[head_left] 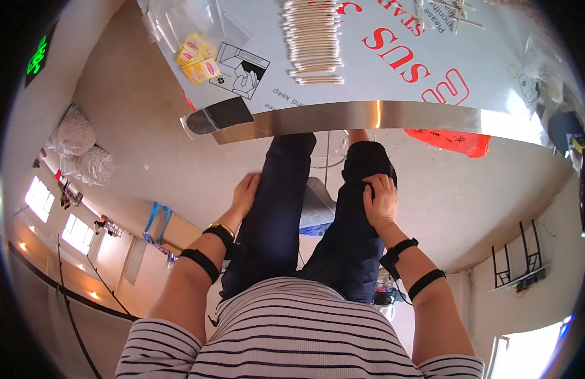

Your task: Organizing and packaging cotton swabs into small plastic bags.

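Observation:
My left hand (244,195) rests against the outer side of my left thigh. It holds nothing that shows, and its fingers lie along the dark trousers, partly hidden by the leg. On top of my right thigh, near the knee, lies my right hand (381,201), its fingers slightly bent and apart, with nothing in them. Beyond my knees is a table (343,115) with a metal front edge. A neat row of cotton swabs (313,39) lies on it, with more loose swabs (458,14) at the far right. Neither hand touches the swabs.
Small yellow-and-white packets (198,60) and clear plastic bags (207,18) lie at the table's left. A dark strip (222,116) covers its front left corner. Clear plastic (548,69) lies at the right. Below the edge hangs a red bag (453,141). Wrapped bundles (76,134) stand far left.

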